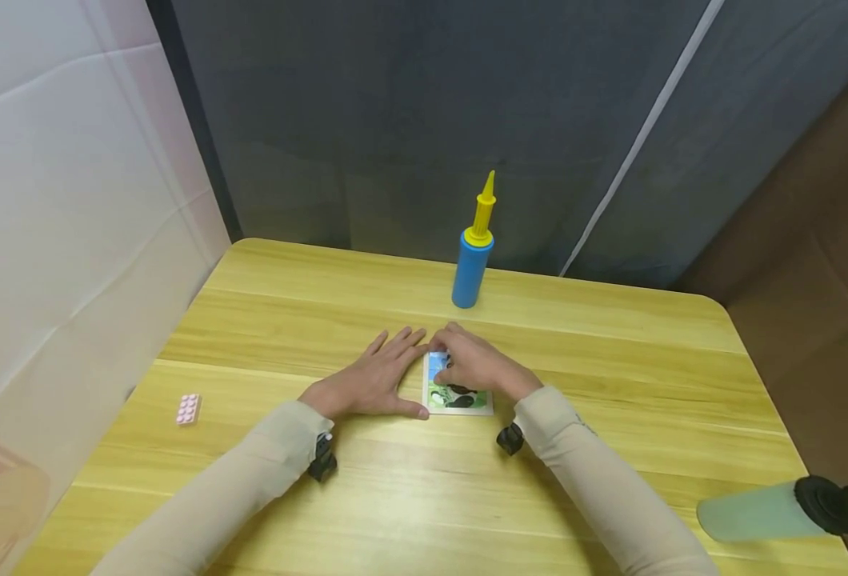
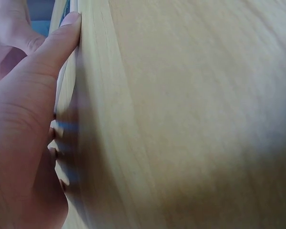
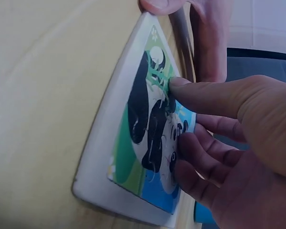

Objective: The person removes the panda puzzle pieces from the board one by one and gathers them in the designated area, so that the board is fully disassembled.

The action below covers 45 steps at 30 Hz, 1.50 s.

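Note:
A small panda jigsaw puzzle (image 1: 460, 400) lies in its white tray (image 3: 97, 162) on the wooden table; curved cut lines cross the picture in the right wrist view. My left hand (image 1: 376, 382) rests flat beside its left side, fingers spread, with the thumb (image 2: 62, 36) at the tray's near left corner. Over the picture, my right hand (image 1: 478, 364) touches the surface with thumb (image 3: 190, 90) and bent fingertips set apart. No loose piece shows between them. This hand covers the upper right of the puzzle in the head view.
A blue and yellow hand pump (image 1: 471, 268) stands upright behind the puzzle. At far left lies a pink toy brick (image 1: 188, 409). A pale green bottle with a black lid (image 1: 762, 512) lies near the right edge of the table (image 1: 611, 344). Curtains hang around the table.

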{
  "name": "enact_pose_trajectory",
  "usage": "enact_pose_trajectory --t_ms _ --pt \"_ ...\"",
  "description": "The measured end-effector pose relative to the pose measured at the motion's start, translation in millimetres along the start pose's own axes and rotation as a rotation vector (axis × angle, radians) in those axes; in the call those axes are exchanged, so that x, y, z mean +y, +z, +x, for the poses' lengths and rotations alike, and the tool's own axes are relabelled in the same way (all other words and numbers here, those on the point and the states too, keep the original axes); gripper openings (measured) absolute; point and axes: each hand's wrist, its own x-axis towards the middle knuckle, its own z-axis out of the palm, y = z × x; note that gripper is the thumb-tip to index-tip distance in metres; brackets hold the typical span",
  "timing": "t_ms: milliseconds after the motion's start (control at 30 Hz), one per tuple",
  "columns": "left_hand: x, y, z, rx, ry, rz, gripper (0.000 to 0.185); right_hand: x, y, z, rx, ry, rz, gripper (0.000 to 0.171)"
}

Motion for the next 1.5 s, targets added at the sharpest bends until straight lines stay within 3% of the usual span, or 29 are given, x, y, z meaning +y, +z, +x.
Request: enact_pose_trajectory --t_ms 200,467,733,1000,1233,1500 --pt "0.1 -0.3 2.1 0.0 -0.001 -0.006 0.112 2 0 -2 0.032 -0.004 0.018 0.042" --pt "0.0 -2.3 2.6 0.0 -0.004 -0.005 0.111 3 -1 -3 0.101 -0.036 0.111 0.017" --pt "-0.5 -4.7 3.1 -0.005 -0.001 0.017 0.11 7 -10 -9 0.119 0.008 0.216 0.014" --pt "-1.3 -3.0 1.7 -0.009 0.002 0.023 0.111 27 -27 -23 0.223 0.061 0.285 0.019" --pt "-0.4 -3.0 -0.1 -0.019 0.001 0.027 0.112 51 -37 -30 0.3 0.147 0.238 0.015" --pt "-0.6 -2.3 1.0 -0.021 0.003 0.02 0.113 70 -38 -35 0.294 0.213 0.227 0.015"
